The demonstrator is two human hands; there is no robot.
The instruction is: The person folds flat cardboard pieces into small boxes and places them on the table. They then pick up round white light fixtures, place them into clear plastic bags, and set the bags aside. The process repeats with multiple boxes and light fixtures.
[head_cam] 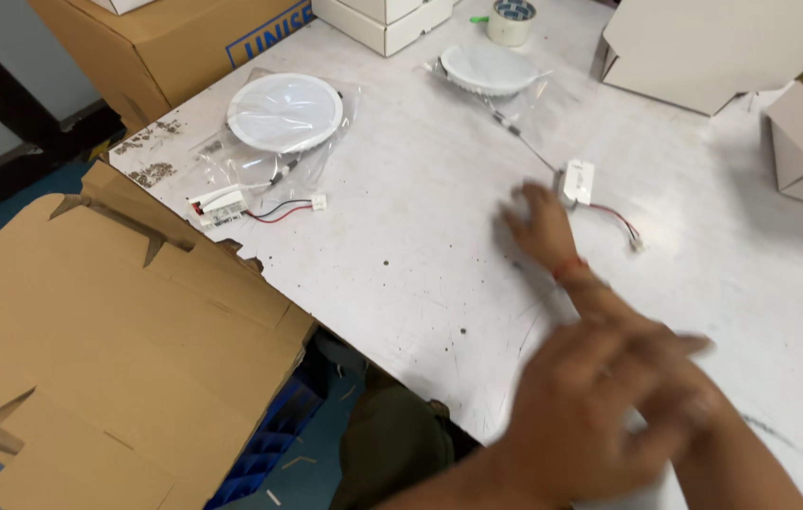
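Note:
My right hand (541, 225), with a red thread around the wrist, reaches across the white table (401, 255). Its fingertips are at a small white driver box (579, 181) and seem to just touch it. A thin cable joins that box to a round white downlight (485, 68) in a clear bag. Red wires with a white plug (636, 243) trail to the box's right. My left hand (609, 406) is blurred in the foreground, crossing over my right forearm, fingers apart and holding nothing.
A second bagged downlight (285, 111) and its driver with red and black wires (219, 207) lie at the left. An open brown carton (109, 340) stands at the table's left edge. White boxes (715, 47) and a tape roll (512, 19) sit at the back.

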